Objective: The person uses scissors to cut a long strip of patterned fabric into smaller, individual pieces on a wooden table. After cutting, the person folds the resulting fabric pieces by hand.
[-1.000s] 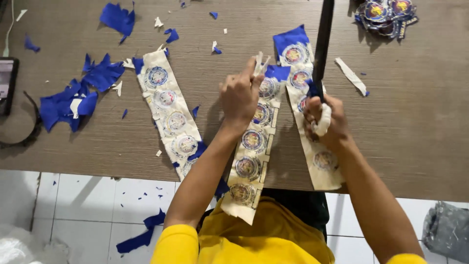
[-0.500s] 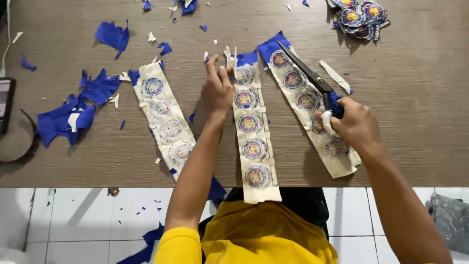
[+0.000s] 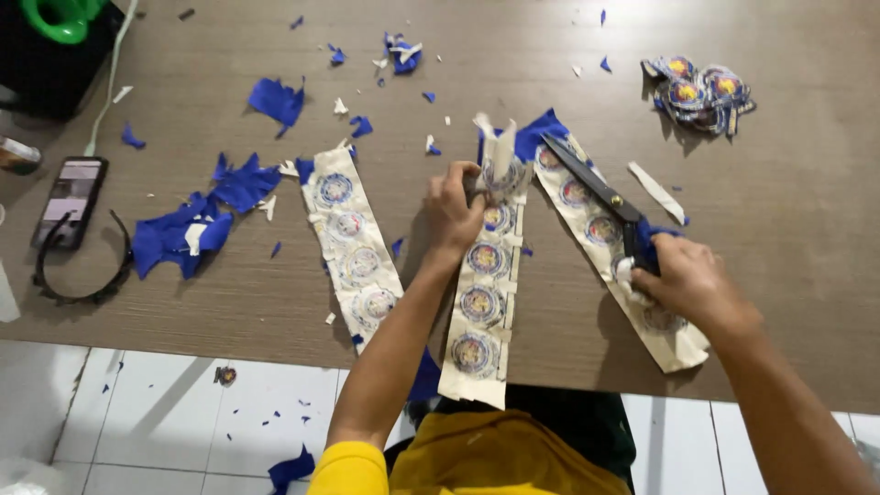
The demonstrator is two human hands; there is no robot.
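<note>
The left hand (image 3: 456, 203) pinches the far end of the middle strip (image 3: 484, 293), a long pale band of fabric or backing printed with round blue-and-gold badges, which lies lengthwise on the table (image 3: 788, 238) with its near end hanging over the edge. The grip is closed, thumb and fingers folding the strip's top upward. The right hand (image 3: 689, 286) is closed around the wrapped handles of black scissors (image 3: 596, 191), whose blades look shut and rest across the right strip (image 3: 605, 240).

The strip looks light, thin and limp, so it will likely buckle unless held taut near the cut; the plain margins between badges seem the safest places to take hold. A third strip (image 3: 352, 246) lies to the left, apart.

No container shows; cut badges sit in a loose pile (image 3: 701, 92) far right, and blue scraps (image 3: 197, 220) lie scattered, beside what may be a phone (image 3: 71, 197).
</note>
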